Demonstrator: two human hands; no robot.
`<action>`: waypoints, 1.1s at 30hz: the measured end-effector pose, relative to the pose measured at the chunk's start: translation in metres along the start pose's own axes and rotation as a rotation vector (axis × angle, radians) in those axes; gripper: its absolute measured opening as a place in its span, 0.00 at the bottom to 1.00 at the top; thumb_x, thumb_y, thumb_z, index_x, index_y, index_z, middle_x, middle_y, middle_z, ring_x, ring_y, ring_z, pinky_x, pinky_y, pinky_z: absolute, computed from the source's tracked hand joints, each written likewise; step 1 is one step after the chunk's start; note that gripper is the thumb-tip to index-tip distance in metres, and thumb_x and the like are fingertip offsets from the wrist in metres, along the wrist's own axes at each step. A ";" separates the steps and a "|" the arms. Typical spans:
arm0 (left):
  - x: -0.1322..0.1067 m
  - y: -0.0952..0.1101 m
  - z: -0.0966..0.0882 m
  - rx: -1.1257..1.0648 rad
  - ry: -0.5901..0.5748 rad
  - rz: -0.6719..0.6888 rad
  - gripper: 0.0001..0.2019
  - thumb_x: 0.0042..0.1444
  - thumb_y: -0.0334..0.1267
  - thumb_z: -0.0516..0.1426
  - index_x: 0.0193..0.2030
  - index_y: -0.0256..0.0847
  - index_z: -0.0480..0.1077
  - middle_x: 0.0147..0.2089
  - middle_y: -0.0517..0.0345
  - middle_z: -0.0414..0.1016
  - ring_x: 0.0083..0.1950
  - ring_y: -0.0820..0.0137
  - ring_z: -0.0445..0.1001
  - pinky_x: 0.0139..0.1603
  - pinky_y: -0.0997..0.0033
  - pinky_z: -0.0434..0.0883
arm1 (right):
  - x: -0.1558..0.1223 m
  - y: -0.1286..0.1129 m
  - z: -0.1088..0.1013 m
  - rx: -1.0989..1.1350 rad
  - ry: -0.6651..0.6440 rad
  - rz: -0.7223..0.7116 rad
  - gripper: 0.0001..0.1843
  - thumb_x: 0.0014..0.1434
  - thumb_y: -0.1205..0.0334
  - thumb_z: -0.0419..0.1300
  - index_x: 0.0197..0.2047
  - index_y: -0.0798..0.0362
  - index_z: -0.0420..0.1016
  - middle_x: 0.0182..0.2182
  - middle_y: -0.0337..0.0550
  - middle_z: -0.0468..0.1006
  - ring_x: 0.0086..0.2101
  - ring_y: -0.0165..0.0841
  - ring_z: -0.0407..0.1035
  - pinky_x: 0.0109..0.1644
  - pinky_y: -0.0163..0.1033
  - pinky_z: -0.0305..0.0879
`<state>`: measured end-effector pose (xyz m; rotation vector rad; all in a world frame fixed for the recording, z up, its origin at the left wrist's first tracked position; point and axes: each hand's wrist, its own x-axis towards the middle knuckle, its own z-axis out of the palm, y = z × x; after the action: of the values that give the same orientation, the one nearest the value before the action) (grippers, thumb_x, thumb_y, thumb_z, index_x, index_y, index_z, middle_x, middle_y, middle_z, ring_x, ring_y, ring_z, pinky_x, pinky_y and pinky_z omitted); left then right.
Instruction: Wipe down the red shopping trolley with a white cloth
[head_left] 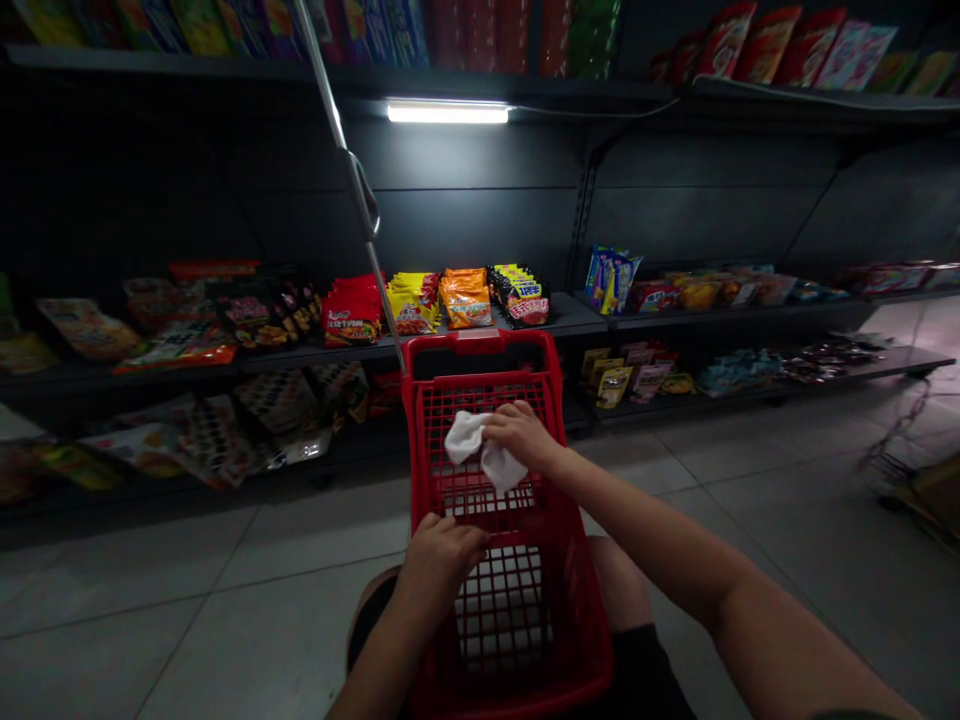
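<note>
Nearest you, your left hand (442, 550) is clamped on the red basket (581, 600) at its left rim. At 1 o'clock from it, your right hand (523, 432) is closed on the white cloth (472, 440), pressed against the far mesh wall.

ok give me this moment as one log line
left hand: grips red basket near rim | right hand: holds white cloth against its mesh wall | behind: shelf of snack packs
</note>
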<state>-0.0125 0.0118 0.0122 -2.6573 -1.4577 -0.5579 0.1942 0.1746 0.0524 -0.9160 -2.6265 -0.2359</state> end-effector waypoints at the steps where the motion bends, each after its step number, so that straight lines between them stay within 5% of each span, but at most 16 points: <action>1: 0.000 0.000 0.000 -0.009 0.007 0.001 0.06 0.57 0.32 0.63 0.40 0.49 0.76 0.37 0.64 0.83 0.37 0.69 0.74 0.41 0.64 0.59 | -0.003 0.015 -0.007 -0.040 0.015 0.099 0.09 0.68 0.58 0.56 0.46 0.44 0.78 0.49 0.43 0.79 0.50 0.40 0.64 0.59 0.48 0.50; 6: 0.005 -0.003 0.006 -0.030 0.034 0.008 0.06 0.56 0.31 0.64 0.37 0.48 0.76 0.33 0.66 0.82 0.35 0.69 0.74 0.41 0.64 0.58 | 0.017 0.046 -0.020 -0.109 0.122 0.494 0.11 0.67 0.61 0.56 0.43 0.48 0.80 0.41 0.51 0.80 0.48 0.42 0.65 0.57 0.49 0.53; 8: 0.006 -0.003 0.008 -0.027 0.038 -0.001 0.06 0.55 0.31 0.65 0.36 0.48 0.76 0.33 0.66 0.83 0.35 0.69 0.74 0.41 0.64 0.58 | 0.041 0.034 -0.008 -0.052 0.150 0.448 0.14 0.68 0.62 0.54 0.50 0.47 0.79 0.49 0.50 0.79 0.54 0.42 0.64 0.61 0.49 0.53; 11: 0.007 -0.002 0.009 -0.037 0.029 -0.002 0.06 0.56 0.31 0.65 0.37 0.48 0.76 0.35 0.65 0.83 0.36 0.69 0.74 0.41 0.64 0.59 | 0.080 0.008 0.023 0.002 0.124 0.217 0.23 0.69 0.60 0.52 0.66 0.50 0.66 0.67 0.48 0.65 0.66 0.41 0.55 0.68 0.51 0.47; 15: 0.005 -0.004 0.008 -0.067 0.009 -0.004 0.06 0.56 0.33 0.64 0.39 0.49 0.76 0.37 0.66 0.83 0.37 0.69 0.75 0.42 0.65 0.60 | 0.099 0.006 0.048 -0.005 0.050 0.073 0.25 0.71 0.55 0.50 0.68 0.51 0.63 0.70 0.47 0.59 0.69 0.40 0.50 0.71 0.51 0.44; 22: 0.008 -0.005 0.002 -0.070 -0.065 -0.040 0.03 0.59 0.36 0.63 0.39 0.48 0.77 0.37 0.63 0.83 0.38 0.68 0.75 0.43 0.66 0.60 | 0.036 0.083 0.007 -0.090 0.069 0.429 0.21 0.71 0.62 0.48 0.64 0.50 0.68 0.64 0.50 0.68 0.64 0.40 0.60 0.70 0.56 0.45; 25: 0.012 -0.004 0.000 -0.050 -0.102 -0.040 0.03 0.59 0.36 0.63 0.40 0.48 0.77 0.38 0.62 0.83 0.39 0.68 0.75 0.44 0.65 0.60 | 0.010 0.090 -0.004 -0.144 0.118 0.520 0.20 0.69 0.65 0.50 0.63 0.55 0.69 0.59 0.55 0.73 0.61 0.42 0.63 0.70 0.55 0.45; 28: 0.015 -0.004 0.000 -0.048 -0.126 -0.026 0.04 0.58 0.36 0.63 0.40 0.48 0.77 0.38 0.62 0.83 0.40 0.67 0.75 0.44 0.64 0.59 | -0.013 0.064 -0.002 -0.078 0.095 0.452 0.18 0.68 0.67 0.52 0.58 0.57 0.73 0.56 0.55 0.75 0.57 0.40 0.66 0.66 0.46 0.55; 33: 0.017 -0.005 -0.001 -0.017 -0.175 -0.028 0.04 0.59 0.37 0.63 0.41 0.49 0.77 0.37 0.61 0.83 0.40 0.65 0.75 0.44 0.63 0.58 | -0.080 -0.033 0.000 0.079 0.035 0.247 0.15 0.68 0.64 0.55 0.56 0.52 0.74 0.55 0.49 0.76 0.54 0.38 0.68 0.62 0.43 0.60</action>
<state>-0.0086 0.0277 0.0177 -2.7642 -1.5414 -0.3484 0.2317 0.1035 0.0210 -1.1839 -2.4423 -0.0844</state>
